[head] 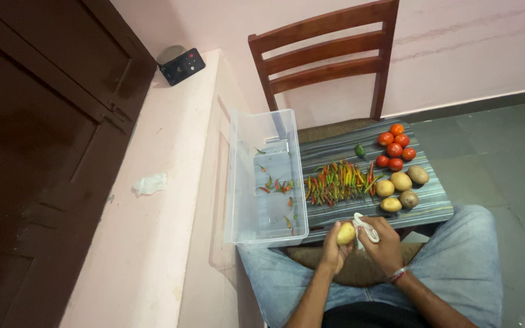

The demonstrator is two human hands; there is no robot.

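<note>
My left hand holds a yellow potato just below the front edge of a small striped table. My right hand presses a white cloth against the potato. On the table lie a row of red, green and yellow chillies, several potatoes, several red tomatoes and one green chilli piece.
A clear plastic box with a few chillies inside stands at the table's left end. A wooden chair is behind the table. A pink ledge on the left carries a black device and a crumpled white scrap.
</note>
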